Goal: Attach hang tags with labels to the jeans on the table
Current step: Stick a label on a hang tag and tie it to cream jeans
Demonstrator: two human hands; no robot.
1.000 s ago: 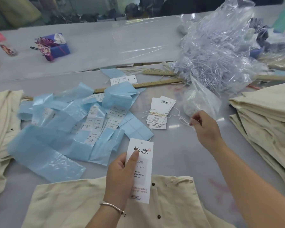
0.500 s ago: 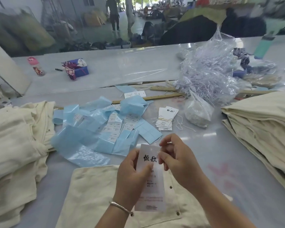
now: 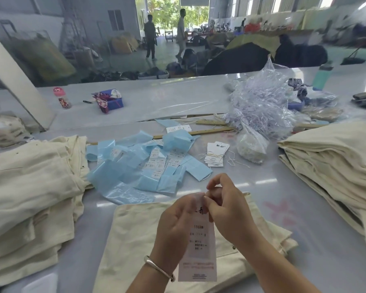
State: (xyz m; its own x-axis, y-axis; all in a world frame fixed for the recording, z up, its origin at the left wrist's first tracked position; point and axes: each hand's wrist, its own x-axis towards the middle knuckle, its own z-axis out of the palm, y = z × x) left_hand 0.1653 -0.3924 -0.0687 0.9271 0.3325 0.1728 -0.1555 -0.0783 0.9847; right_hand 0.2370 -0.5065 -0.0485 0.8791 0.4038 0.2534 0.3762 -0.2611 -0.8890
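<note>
Left hand (image 3: 175, 227) grips the hang tag (image 3: 199, 250) along its left edge, thumb over the face, tag hanging upright above the folded cream jeans (image 3: 135, 235) at the near table edge. Right hand (image 3: 226, 208) has its fingertips pinched together at the tag's top end, right where the hole should be. Probably threading a string, but the string itself is too thin or blurred to see, so I can't confirm anything is in that pinch.

Risks from here:
- Missed hole. Tag top is blurred and bowed slightly; if the left grip lets it flex, the string end glances off instead of passing through.
- Dropped string. A fine pinch on something that thin is easy to lose (it would land on cream cloth, hard to spot).
- Size mismatch. Tag carries a printed size line; nothing visible confirms these jeans match it.
- Tag creased or smudged by thumb pressure on the face.

Mid-table: blue backing sheets (image 3: 123, 182) with loose size stickers (image 3: 156, 163) are a slippery mess just beyond the jeans; a sleeve sweep could scatter them. Tied tag bundle (image 3: 216, 154) and a small bag (image 3: 249, 148) sit beyond, loose strings (image 3: 232, 159) between them, easy to tangle.

Flanks: cream stacks left (image 3: 30, 187) and right (image 3: 330, 161); tagged vs untagged can't be told apart from here, so mixing them is possible.

Far: big clear bag of strings (image 3: 260, 100), ruler (image 3: 199, 132) in front.
</note>
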